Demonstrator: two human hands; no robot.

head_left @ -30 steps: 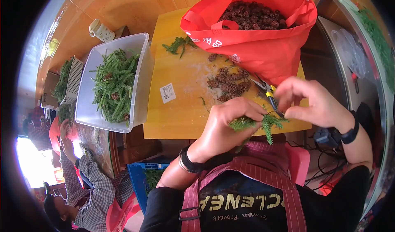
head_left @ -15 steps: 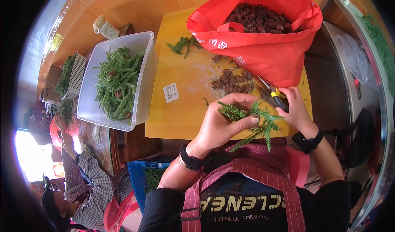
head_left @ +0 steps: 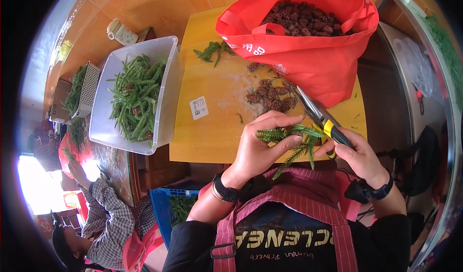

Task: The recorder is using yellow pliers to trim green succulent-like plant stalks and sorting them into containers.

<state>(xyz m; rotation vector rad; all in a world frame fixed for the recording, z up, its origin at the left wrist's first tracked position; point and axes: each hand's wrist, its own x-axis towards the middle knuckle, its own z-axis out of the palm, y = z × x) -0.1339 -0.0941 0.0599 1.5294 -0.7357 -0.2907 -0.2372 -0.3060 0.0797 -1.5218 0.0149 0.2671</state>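
Near the front edge of the yellow board, my left hand (head_left: 260, 144) pinches a green artificial pine sprig (head_left: 303, 149) whose fronds spread to the right. My right hand (head_left: 358, 154) is closed round the black-and-yellow handles of a pair of long-nose pliers (head_left: 316, 109). Their metal jaws point up and away to the left, beside the red bag. The lower part of the pliers lies close by the sprig's right end; whether they touch I cannot tell. Past my left hand lies a small heap of brown pine cones (head_left: 271, 96).
A red bag (head_left: 308, 60) full of pine cones stands at the back of the yellow board (head_left: 202, 137). On the left is a clear plastic bin (head_left: 169, 98) of green sprigs with cones. Another person (head_left: 108, 224) sits at a table further left. A blue crate (head_left: 161, 209) stands below.
My right hand has turned the pliers and drawn them nearer, and now grips their handles lower down. The sprig in my left hand has shifted slightly.
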